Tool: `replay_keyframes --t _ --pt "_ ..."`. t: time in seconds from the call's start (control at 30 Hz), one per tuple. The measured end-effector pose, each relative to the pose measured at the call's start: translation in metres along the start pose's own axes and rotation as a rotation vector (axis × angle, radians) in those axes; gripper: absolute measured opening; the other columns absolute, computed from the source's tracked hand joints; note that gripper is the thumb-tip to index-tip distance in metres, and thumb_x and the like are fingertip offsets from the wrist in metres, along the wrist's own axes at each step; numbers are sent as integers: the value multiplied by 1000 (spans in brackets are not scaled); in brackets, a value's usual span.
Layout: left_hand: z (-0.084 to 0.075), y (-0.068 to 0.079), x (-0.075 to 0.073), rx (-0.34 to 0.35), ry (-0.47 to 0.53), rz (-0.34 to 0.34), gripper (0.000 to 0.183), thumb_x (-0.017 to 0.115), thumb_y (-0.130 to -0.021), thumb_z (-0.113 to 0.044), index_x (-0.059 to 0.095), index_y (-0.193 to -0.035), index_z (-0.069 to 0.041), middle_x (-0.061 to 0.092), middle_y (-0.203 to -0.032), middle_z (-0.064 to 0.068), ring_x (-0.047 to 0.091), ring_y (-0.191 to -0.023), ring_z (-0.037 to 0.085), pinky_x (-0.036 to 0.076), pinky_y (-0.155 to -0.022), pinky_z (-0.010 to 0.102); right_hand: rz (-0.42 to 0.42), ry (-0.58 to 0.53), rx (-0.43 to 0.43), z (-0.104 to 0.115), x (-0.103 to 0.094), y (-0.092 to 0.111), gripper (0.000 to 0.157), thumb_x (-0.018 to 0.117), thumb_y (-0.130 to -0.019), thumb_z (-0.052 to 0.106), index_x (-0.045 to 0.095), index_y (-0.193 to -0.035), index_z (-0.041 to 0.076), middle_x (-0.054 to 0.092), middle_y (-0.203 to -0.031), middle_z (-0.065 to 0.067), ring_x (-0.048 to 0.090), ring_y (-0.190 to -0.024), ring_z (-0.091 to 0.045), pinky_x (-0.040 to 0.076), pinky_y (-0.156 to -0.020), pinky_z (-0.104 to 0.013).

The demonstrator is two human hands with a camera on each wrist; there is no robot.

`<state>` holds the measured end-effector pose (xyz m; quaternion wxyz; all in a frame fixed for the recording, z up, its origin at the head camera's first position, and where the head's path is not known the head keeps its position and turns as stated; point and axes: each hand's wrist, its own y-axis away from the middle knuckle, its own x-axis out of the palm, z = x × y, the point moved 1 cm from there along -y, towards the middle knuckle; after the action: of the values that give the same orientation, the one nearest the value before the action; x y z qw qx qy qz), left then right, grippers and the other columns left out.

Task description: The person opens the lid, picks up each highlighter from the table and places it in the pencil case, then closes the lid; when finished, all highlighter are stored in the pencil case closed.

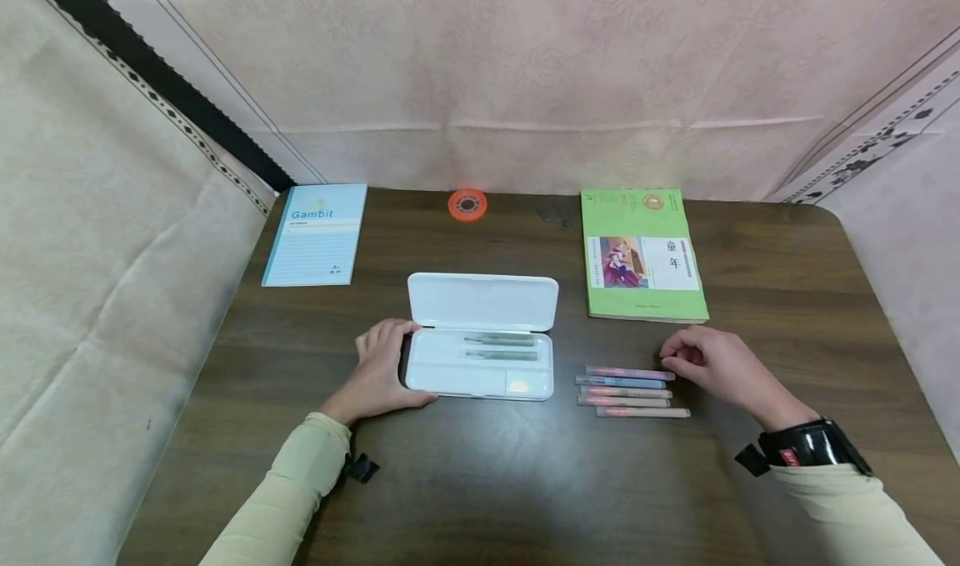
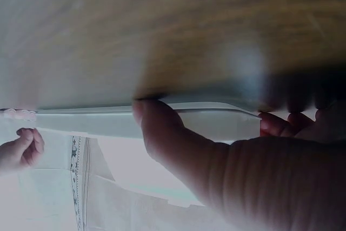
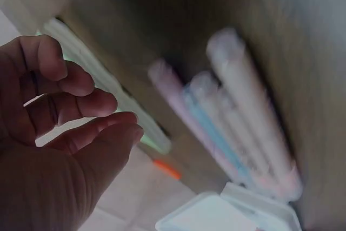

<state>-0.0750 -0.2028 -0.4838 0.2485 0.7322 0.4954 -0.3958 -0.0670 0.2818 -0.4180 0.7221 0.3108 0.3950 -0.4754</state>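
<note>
A white pencil case [image 1: 450,374] lies on the table with its lid [image 1: 483,301] folded back. Two slim grey-green pens [image 1: 501,355] are inside, with a small pale piece [image 1: 517,386] in the front right compartment. My left hand [image 1: 382,366] grips the case's left end, thumb along the front side and fingers at the back. To the right of the case several capped pens lie side by side, among them a purple one [image 1: 628,373] and a blue one [image 1: 621,382]. My right hand [image 3: 70,101] hovers beside their right ends, fingers loosely bent, holding nothing.
A green book [image 1: 645,216] lies beyond the right hand, and a light blue notebook [image 1: 315,245] at the back left. An orange-red ring [image 1: 455,205] sits by the far edge. Pale cloth [image 1: 525,66] hangs behind the wooden table [image 1: 495,483].
</note>
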Motion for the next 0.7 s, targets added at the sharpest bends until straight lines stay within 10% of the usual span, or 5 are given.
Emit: replay_keyframes --t 0.7 --pt "-2 1 -1 3 1 3 98 87 -64 -50 39 -138 -8 39 -138 17 31 -130 34 16 -100 53 43 -25 -5 -13 13 12 7 74 -88 12 70 -91 17 55 -75 8 44 -65 -1 38 -58 -22"
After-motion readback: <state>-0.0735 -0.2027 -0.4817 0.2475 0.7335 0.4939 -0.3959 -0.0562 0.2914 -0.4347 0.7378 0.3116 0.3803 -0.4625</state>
